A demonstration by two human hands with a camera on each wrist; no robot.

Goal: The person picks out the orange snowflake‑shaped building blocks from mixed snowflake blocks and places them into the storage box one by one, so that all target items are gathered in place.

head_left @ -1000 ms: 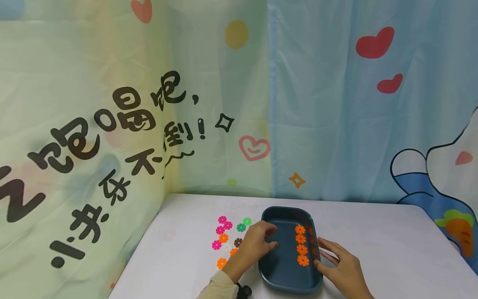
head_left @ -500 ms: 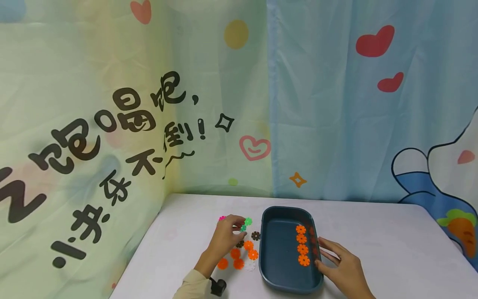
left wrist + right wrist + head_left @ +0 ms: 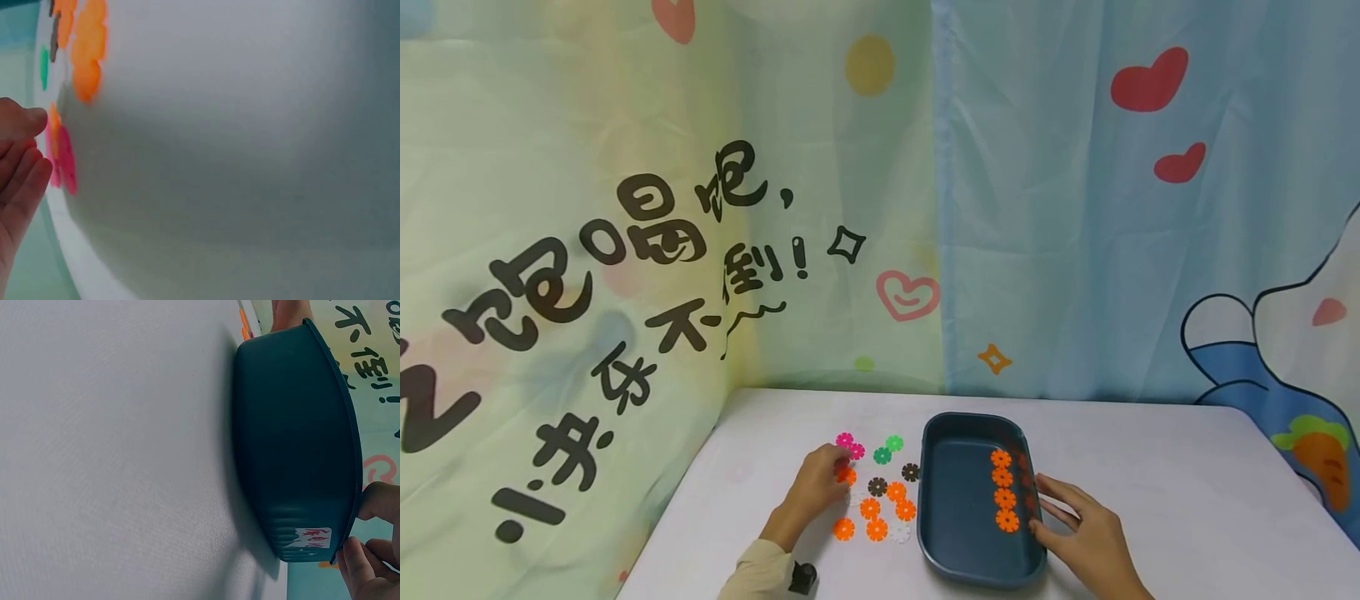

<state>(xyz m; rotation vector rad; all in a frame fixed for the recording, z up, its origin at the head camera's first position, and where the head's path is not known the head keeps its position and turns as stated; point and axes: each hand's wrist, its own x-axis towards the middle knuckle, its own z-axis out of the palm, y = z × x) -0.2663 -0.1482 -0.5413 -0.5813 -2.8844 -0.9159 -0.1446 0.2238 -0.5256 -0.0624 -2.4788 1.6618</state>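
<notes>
My left hand [image 3: 817,485] is beside the left edge of a spread of flower-shaped plastic discs, its fingertips over a pink and an orange disc [image 3: 847,476]. In the left wrist view, a gap shows between thumb and fingers [image 3: 25,178], with pink discs [image 3: 67,159] just beyond them. My right hand [image 3: 1086,537] holds the right rim of a dark blue-green rectangular tray [image 3: 981,567], thumb and fingertips at the edge. Inside the tray, several orange discs [image 3: 1004,498] lie in a row along the right side. The right wrist view shows the tray's outer wall [image 3: 287,431].
Between left hand and tray lie orange discs [image 3: 877,530], brown discs [image 3: 877,487], green discs [image 3: 882,456] and pale clear discs [image 3: 900,532]. They rest on a white table [image 3: 1195,500], with printed curtains [image 3: 1037,208] behind. A black strap device [image 3: 802,577] sits at the left wrist.
The left hand has moved left from over the tray, past the green discs, to the pink and orange ones. Brown and orange discs it covered now show. Right hand and tray stay put.
</notes>
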